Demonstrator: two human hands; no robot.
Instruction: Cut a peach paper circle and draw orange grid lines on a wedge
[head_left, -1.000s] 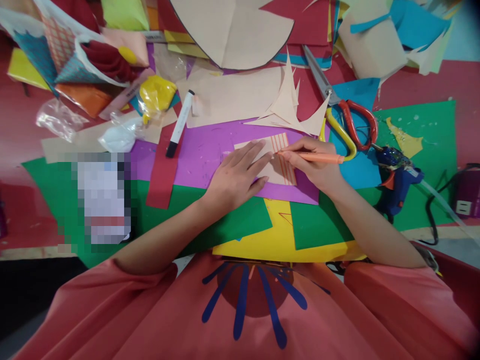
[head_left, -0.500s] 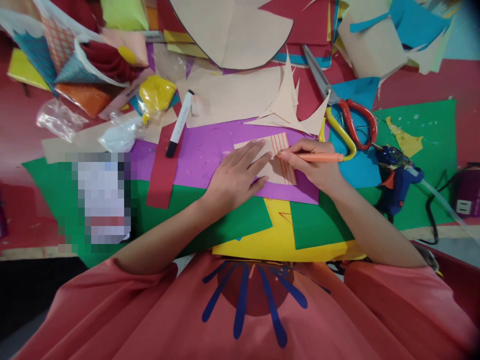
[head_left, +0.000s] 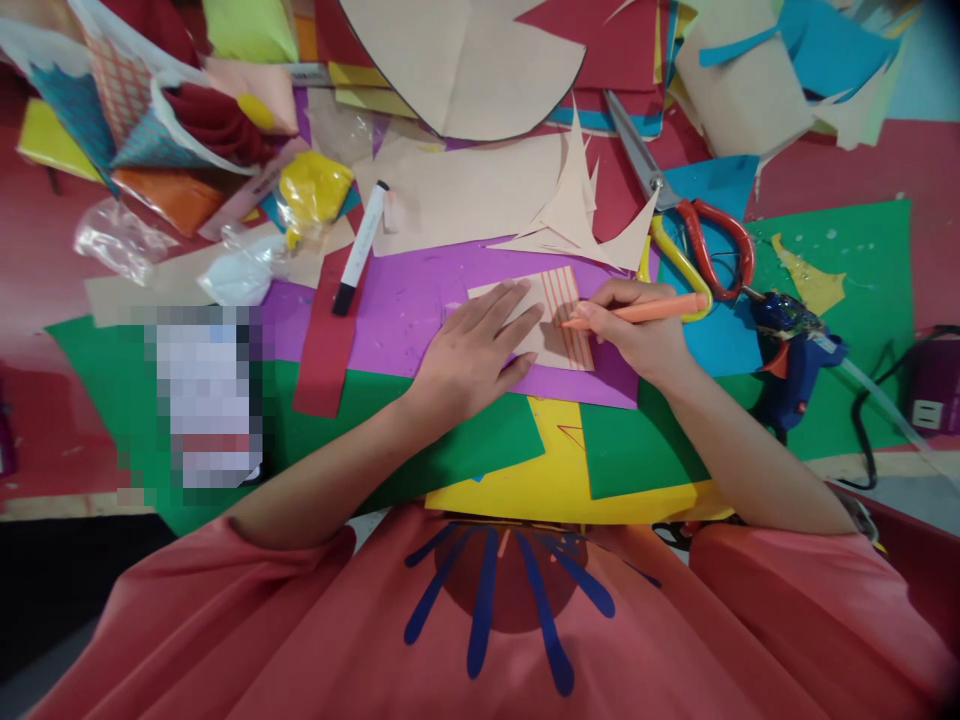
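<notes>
My left hand (head_left: 480,340) lies flat with its fingers spread on a small cream piece of paper (head_left: 534,345), pressing it against a purple sheet (head_left: 397,290). Several orange lines run along the right part of that paper. An orange marker (head_left: 649,309) is gripped in my right hand (head_left: 637,325), its tip on or just above the lines. The marker's back end points right, over the yellow handle of the large scissors (head_left: 697,235). Part of the cream paper is hidden under my left fingers.
A blue glue gun (head_left: 799,375) lies at the right. Left of my hands are a black-capped white marker (head_left: 361,248) on a red strip (head_left: 322,365) and a blurred-out phone-like object (head_left: 206,395). Cream offcuts (head_left: 577,215) and bagged yellow clay-like material (head_left: 313,187) lie farther back.
The orange marker's tip has moved slightly down along the lines, and the marker now tilts more, its back end raised to the right. My left hand has stayed in place.
</notes>
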